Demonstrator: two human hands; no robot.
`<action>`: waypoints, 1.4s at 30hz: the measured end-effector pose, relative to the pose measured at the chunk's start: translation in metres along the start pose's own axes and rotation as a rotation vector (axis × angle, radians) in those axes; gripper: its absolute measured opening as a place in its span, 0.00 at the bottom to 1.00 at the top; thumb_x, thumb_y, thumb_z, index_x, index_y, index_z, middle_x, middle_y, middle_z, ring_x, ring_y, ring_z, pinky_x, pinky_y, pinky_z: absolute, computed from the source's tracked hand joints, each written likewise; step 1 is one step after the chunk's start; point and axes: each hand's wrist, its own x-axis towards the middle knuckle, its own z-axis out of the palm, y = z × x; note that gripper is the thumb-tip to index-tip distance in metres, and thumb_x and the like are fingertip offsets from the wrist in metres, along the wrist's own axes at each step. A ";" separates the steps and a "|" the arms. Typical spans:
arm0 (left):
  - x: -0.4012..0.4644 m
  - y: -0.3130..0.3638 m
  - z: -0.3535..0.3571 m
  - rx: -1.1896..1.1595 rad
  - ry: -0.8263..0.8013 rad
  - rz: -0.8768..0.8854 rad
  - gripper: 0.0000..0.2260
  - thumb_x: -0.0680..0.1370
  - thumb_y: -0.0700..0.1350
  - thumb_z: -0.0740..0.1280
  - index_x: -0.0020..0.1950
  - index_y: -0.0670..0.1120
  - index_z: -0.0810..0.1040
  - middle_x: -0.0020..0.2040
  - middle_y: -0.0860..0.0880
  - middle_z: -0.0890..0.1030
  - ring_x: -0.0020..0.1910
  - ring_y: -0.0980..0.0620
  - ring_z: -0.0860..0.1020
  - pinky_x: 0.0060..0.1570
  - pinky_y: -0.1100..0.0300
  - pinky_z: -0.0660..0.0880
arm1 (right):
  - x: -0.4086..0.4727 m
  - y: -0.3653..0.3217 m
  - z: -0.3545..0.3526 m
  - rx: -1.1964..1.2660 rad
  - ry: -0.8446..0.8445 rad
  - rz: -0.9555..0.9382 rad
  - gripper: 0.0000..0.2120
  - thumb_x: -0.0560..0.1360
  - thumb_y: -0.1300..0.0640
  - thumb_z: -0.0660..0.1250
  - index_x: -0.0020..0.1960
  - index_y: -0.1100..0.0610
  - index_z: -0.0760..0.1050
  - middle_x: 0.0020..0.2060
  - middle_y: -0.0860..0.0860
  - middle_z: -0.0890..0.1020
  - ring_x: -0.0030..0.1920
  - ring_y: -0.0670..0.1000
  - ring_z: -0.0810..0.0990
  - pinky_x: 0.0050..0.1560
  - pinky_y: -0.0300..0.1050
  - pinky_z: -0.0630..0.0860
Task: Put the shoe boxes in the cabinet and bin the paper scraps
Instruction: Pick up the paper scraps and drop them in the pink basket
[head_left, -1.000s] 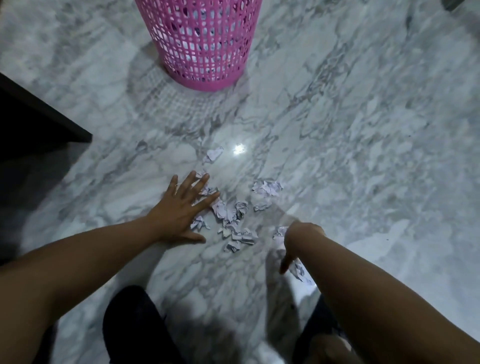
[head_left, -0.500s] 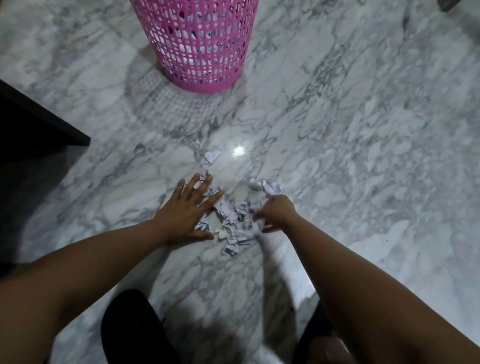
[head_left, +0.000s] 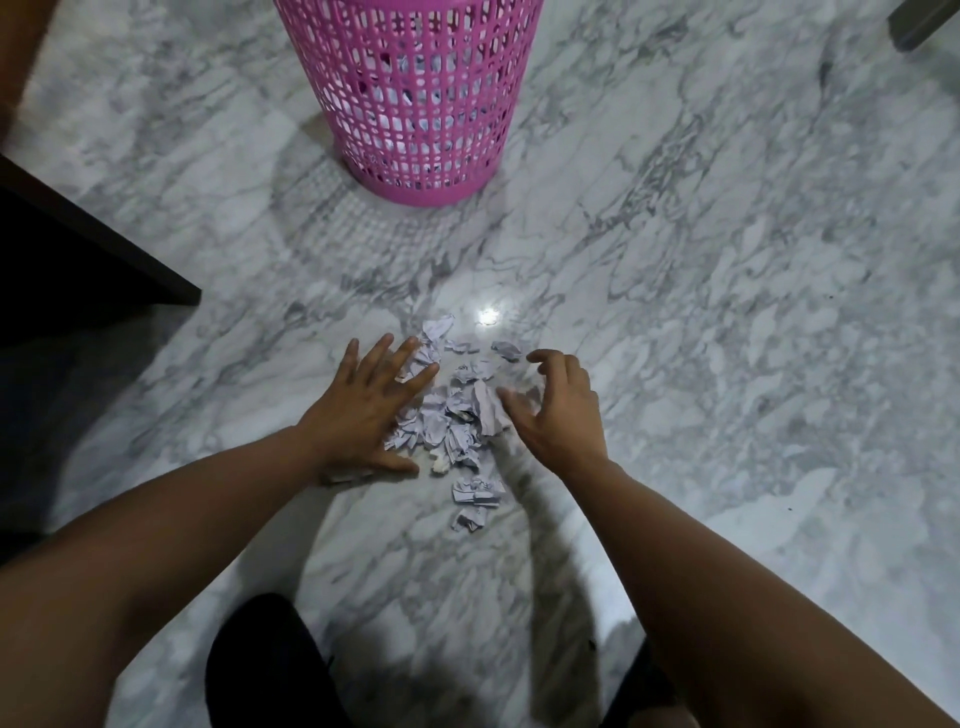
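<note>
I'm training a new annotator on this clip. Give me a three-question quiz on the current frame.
1. True or false: the left hand lies flat with fingers spread beside the scraps.
2. The pink bin stands: A) beyond the scraps, B) between the arms, C) on the dark furniture.
3. Fill in: the right hand has its fingers ____ over the pile, gripping nothing clearly.

Key: 1 true; 2 A; 3 curled.
</note>
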 end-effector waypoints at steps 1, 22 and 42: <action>-0.002 -0.002 -0.003 0.028 0.011 -0.002 0.59 0.61 0.86 0.53 0.82 0.56 0.39 0.82 0.43 0.35 0.80 0.38 0.35 0.75 0.29 0.41 | -0.001 0.005 -0.001 -0.089 -0.077 -0.021 0.42 0.69 0.27 0.68 0.75 0.47 0.62 0.69 0.52 0.70 0.68 0.56 0.71 0.63 0.61 0.74; 0.056 0.008 -0.002 -0.121 0.107 0.071 0.22 0.74 0.51 0.69 0.66 0.48 0.71 0.65 0.46 0.73 0.59 0.43 0.73 0.54 0.50 0.74 | 0.040 -0.002 0.044 -0.282 -0.328 -0.276 0.16 0.78 0.47 0.64 0.62 0.53 0.73 0.67 0.53 0.67 0.60 0.58 0.74 0.44 0.50 0.76; 0.035 -0.037 -0.031 -0.313 0.368 -0.102 0.12 0.72 0.42 0.70 0.53 0.47 0.74 0.52 0.48 0.74 0.49 0.45 0.73 0.35 0.56 0.69 | 0.050 -0.029 0.034 -0.025 -0.073 -0.057 0.13 0.80 0.41 0.61 0.58 0.47 0.73 0.54 0.48 0.76 0.42 0.52 0.80 0.41 0.49 0.79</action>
